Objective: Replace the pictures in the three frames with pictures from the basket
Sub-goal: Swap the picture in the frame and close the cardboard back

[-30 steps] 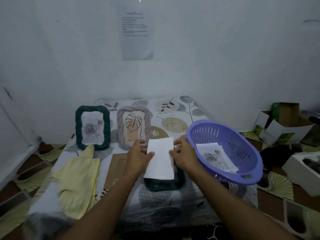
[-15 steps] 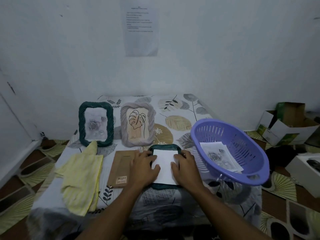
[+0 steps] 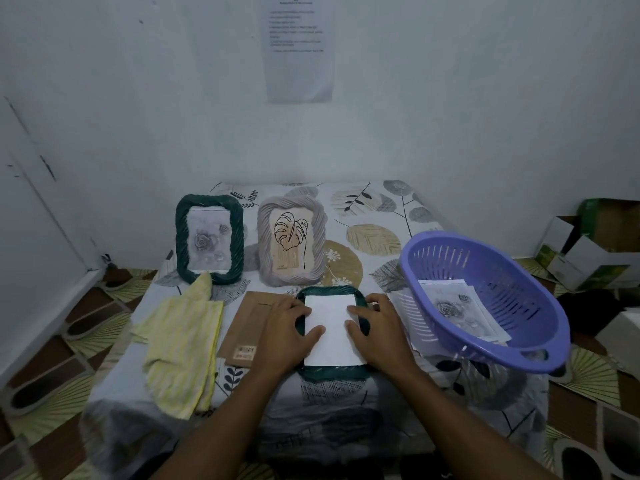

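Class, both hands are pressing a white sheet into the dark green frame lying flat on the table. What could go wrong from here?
1. The white sheet may crease or sit crooked: the left hand and right hand press only its side edges, and its lower edge nearly meets the rim of the flat green frame.
2. The purple basket sits tilted near the right side of the table; a nudge from the right hand could tip it.

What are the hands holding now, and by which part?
Nothing is gripped: left hand and right hand press the white sheet by its side edges onto the flat green frame.
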### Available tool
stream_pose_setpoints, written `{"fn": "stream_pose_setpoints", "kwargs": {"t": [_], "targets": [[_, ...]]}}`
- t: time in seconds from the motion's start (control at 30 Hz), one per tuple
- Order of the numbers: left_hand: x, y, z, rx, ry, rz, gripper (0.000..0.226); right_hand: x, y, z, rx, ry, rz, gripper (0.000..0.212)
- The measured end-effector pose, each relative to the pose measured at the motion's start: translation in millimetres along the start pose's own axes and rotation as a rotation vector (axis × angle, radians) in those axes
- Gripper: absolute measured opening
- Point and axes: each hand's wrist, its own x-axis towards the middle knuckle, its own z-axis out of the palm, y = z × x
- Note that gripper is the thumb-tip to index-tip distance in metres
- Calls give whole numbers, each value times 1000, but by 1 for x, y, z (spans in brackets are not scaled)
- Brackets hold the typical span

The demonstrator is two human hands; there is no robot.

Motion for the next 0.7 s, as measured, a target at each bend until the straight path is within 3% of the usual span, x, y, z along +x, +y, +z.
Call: {"fn": "stream_pose_setpoints", "kwargs": {"t": [0.7], "targets": [[0,-1,3,-37,56,0,42,1,2,1,63,50,33,38]]}}
